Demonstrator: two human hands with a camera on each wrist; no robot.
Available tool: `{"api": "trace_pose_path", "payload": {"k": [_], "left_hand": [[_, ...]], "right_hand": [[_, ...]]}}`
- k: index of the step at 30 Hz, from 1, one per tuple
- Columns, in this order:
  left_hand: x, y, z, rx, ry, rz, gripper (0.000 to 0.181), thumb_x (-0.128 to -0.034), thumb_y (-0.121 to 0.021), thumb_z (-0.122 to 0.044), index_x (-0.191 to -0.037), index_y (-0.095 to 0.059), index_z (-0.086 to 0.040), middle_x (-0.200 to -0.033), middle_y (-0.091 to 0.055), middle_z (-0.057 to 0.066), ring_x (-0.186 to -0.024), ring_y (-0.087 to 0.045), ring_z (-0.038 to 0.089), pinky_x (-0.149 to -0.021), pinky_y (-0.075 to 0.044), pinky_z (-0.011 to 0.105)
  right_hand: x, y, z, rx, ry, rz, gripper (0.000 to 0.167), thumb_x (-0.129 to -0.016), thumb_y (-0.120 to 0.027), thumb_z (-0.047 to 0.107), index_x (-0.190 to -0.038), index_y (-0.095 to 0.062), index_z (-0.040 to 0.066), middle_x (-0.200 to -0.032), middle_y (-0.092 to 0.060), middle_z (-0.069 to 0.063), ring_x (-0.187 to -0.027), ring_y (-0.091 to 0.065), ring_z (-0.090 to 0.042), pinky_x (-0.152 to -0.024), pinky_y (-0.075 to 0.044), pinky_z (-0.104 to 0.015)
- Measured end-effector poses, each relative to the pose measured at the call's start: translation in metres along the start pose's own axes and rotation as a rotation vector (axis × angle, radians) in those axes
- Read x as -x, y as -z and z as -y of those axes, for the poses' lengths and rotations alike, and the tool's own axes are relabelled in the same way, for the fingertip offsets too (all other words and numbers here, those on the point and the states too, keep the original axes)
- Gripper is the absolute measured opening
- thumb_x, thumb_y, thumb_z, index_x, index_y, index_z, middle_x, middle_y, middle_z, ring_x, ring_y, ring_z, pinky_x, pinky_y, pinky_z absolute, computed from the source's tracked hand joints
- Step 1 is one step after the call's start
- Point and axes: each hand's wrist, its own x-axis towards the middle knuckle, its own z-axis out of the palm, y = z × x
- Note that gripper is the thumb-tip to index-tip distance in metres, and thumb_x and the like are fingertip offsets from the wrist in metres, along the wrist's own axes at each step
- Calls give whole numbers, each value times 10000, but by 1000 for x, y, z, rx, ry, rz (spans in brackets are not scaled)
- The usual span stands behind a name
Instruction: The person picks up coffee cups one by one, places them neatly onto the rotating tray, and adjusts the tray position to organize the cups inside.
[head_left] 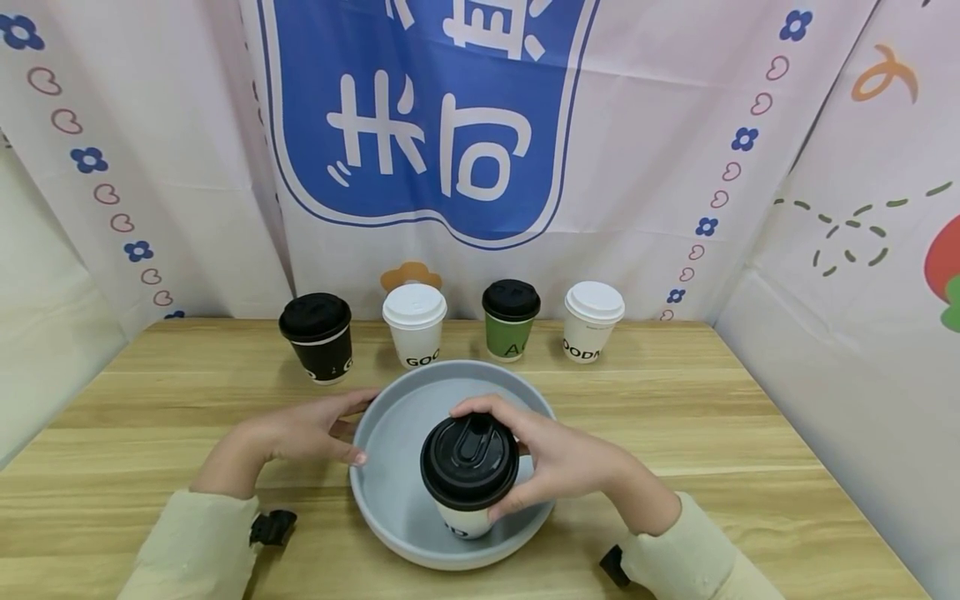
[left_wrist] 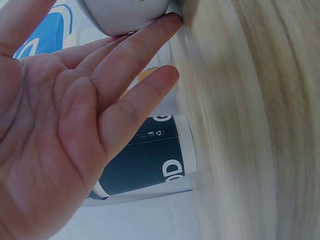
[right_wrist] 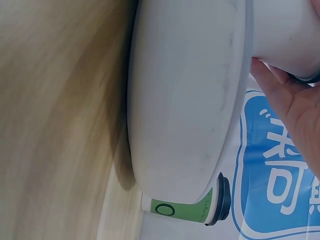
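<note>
A round grey tray (head_left: pixel 397 417) with a raised rim lies on the table in the head view. My right hand (head_left: pixel 566 458) grips a white paper coffee cup (head_left: pixel 467 521) with a black lid, fingers and thumb round its side. The cup is inside the tray, slightly tilted; whether its base touches the tray is hidden. Against the tray's left rim rests my left hand (head_left: pixel 311 432), thumb tip at the edge. Its fingers extend along the outside, nearly straight in the left wrist view (left_wrist: pixel 135 75). The right wrist view shows the tray's outer wall (right_wrist: pixel 185 100) up close.
Behind the tray stand a black cup (head_left: pixel 322 354), a white-lidded cup (head_left: pixel 416 337), a green cup (head_left: pixel 508 335) with a black lid and another white-lidded cup (head_left: pixel 588 333). A printed curtain (head_left: pixel 637 167) hangs at the wooden table's (head_left: pixel 712 467) back edge.
</note>
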Motion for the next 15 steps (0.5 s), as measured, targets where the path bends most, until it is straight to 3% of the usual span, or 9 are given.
{"api": "trace_pose_path", "payload": {"k": [15], "left_hand": [[0,0,0,32,-31,24,977,-857,-778,-214,-1559,-150,48,-1583,-202,345,-1365,-362,578,-1095,-402,607]], "right_hand": [[2,1,0,27,8,33,930,-780,-853,126,-1504,-270,164,-1477,-401,-67,-1333,-468,-176,-1129,-430,-329]]}}
